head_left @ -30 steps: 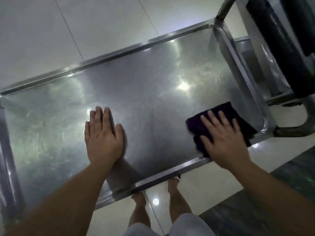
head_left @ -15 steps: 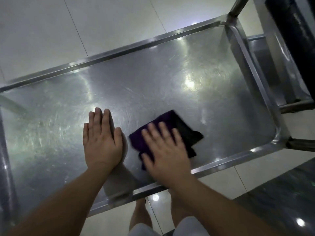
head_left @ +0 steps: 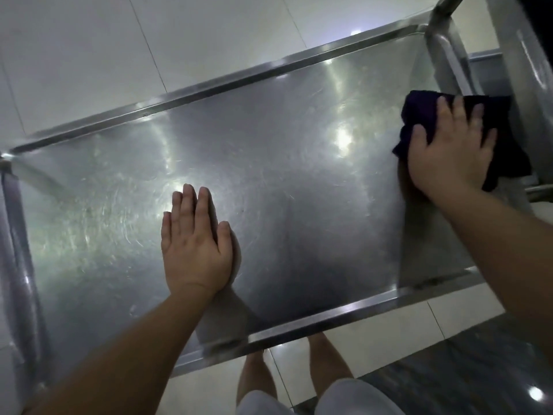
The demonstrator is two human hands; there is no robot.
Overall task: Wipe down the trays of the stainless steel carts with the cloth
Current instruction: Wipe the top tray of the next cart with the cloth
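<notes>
Stainless steel, scuffed and streaked with bright reflections, makes up the cart tray (head_left: 269, 151), which runs slantwise from the near left to the far right. Its raised rim frames the flat sheet on all sides, and a round upright post (head_left: 446, 34) rises at the far right corner.

A dark purple cloth (head_left: 419, 112) lies bunched at the right end of the tray, against the right rim. The right hand (head_left: 452, 151) lies on top of it, palm down, fingers spread and slightly bent over the fabric, pressing it onto the metal. Folds of the cloth stick out beyond the fingertips on the far side and past the hand's right edge.

Well apart from it, the left hand (head_left: 196, 244) rests flat on the bare steel near the middle of the tray, fingers straight and held together, thumb alongside. It touches no cloth.

Pale floor tiles (head_left: 89, 55) show beyond the far rim, and the person's legs (head_left: 257, 375) stand just below the near rim.
</notes>
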